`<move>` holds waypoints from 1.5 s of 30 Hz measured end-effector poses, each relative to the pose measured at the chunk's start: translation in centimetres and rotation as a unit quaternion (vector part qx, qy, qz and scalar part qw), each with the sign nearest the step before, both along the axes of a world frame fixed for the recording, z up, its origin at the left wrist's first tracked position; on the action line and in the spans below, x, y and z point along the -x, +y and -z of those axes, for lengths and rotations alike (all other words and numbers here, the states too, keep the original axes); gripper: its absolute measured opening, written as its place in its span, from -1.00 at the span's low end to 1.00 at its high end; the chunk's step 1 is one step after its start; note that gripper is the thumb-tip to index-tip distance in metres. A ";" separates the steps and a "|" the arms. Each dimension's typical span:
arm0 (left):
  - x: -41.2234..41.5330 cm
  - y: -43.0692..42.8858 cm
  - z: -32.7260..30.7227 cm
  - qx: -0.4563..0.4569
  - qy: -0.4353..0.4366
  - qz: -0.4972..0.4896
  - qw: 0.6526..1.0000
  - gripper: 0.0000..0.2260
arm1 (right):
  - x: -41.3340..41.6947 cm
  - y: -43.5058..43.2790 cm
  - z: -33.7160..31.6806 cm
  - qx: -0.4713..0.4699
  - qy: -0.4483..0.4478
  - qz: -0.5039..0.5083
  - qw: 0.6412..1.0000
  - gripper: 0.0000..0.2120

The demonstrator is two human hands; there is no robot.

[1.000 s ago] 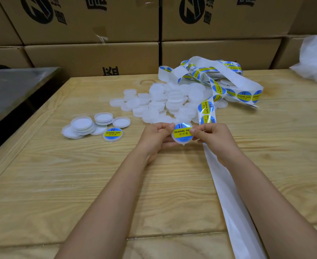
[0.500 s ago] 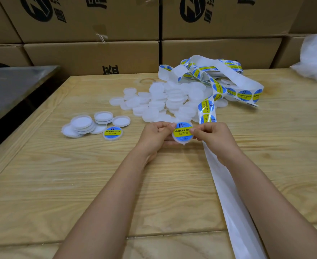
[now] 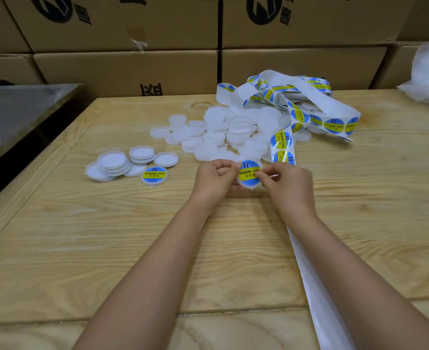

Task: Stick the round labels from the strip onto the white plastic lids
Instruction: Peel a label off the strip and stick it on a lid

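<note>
the left hand [image 3: 216,178] has its fingers curled round the left side of a white round plastic lid [image 3: 248,184], held just above the pale wooden surface [image 3: 107,248]. the right hand [image 3: 289,183] pinches the lid's right edge, with a fingertip lying on the round blue and yellow label [image 3: 248,171] that already sits on the lid's top. the step in hand looks like pressing that label down. to do it well, rub from the middle out to the rim so no bubble or crease forms, check that the print sits centred, and keep the left grip on the rim.

counts: one lid in the hands. one labelled lid [image 3: 154,175] lies flat to the left, touching a cluster of upturned white lids [image 3: 112,160]; there are about seven, but some are stacked, so the number is unsure. beyond the hands, a heap of bare white lids [image 3: 233,132] overlaps too much to count, several dozen at a guess. one long white label strip [image 3: 281,142] runs from a tangle behind the heap to the right hand. two labels show plainly on its near stretch, and the tangle holds more than i can count. its stripped backing [image 3: 317,286] trails under the right forearm toward the near edge.
</note>
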State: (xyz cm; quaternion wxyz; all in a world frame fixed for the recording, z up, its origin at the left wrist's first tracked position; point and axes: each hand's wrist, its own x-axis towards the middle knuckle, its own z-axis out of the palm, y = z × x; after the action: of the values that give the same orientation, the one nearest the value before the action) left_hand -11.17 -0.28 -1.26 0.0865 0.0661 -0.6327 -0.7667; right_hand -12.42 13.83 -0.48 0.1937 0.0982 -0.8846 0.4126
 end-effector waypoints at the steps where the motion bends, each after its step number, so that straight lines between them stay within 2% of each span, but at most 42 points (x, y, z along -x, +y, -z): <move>1: 0.0 0.0 -0.1 -0.007 0.000 -0.001 1.000 -0.90 | -0.1 0.0 0.0 -0.004 0.019 0.005 1.000 -0.92; 8: 0.0 -0.1 -0.3 -0.060 0.008 -0.007 0.998 -0.90 | -0.5 -0.8 0.3 0.001 0.105 -0.001 0.995 -0.81; 11: 0.0 -0.1 -0.2 -0.063 0.005 -0.005 0.998 -0.89 | -0.4 -1.0 0.1 0.059 0.055 0.000 0.997 -0.40; 12: 0.0 0.0 -0.2 -0.063 0.004 -0.002 0.998 -0.89 | -0.3 -0.9 0.1 0.080 0.044 -0.003 0.996 -0.38; 13: 0.0 0.0 -0.2 -0.067 0.007 0.004 0.998 -0.89 | -0.2 -0.9 0.2 0.088 0.040 -0.010 0.995 -0.46; 16: -0.1 0.1 -0.1 -0.065 0.012 0.020 0.998 -0.91 | -0.1 -1.0 0.6 0.112 0.033 -0.003 0.993 -0.86; 21: -0.2 0.6 0.0 -0.052 0.014 0.027 0.998 -0.92 | 0.3 -1.4 0.8 0.180 0.005 0.034 0.983 -0.73; 24: -0.3 0.8 0.0 -0.076 0.021 0.038 0.996 -0.92 | 0.5 -1.6 0.8 0.184 -0.016 0.042 0.982 -0.67; 30: 0.0 0.9 0.0 -0.151 0.015 0.039 0.988 -0.80 | 0.3 -2.2 1.1 0.217 -0.077 -0.022 0.973 -0.62; 33: 0.0 0.5 -0.1 -0.210 0.002 0.042 0.977 -0.73 | 0.0 -2.4 1.1 0.222 -0.096 -0.086 0.966 -0.63; 39: 0.1 -0.3 -0.1 -0.263 -0.006 0.054 0.963 -0.70 | -0.3 -2.1 0.7 0.231 -0.042 -0.120 0.965 -0.71; 45: 0.1 -0.4 -0.2 -0.254 -0.008 0.080 0.964 -0.68 | -0.5 -1.9 0.6 0.301 -0.046 -0.114 0.946 -0.84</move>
State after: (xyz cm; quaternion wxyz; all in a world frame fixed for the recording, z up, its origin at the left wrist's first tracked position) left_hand -11.27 -0.65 -1.10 0.0004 0.0415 -0.4211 -0.9060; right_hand -11.88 11.94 -1.07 0.1250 0.1163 -0.7099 0.6833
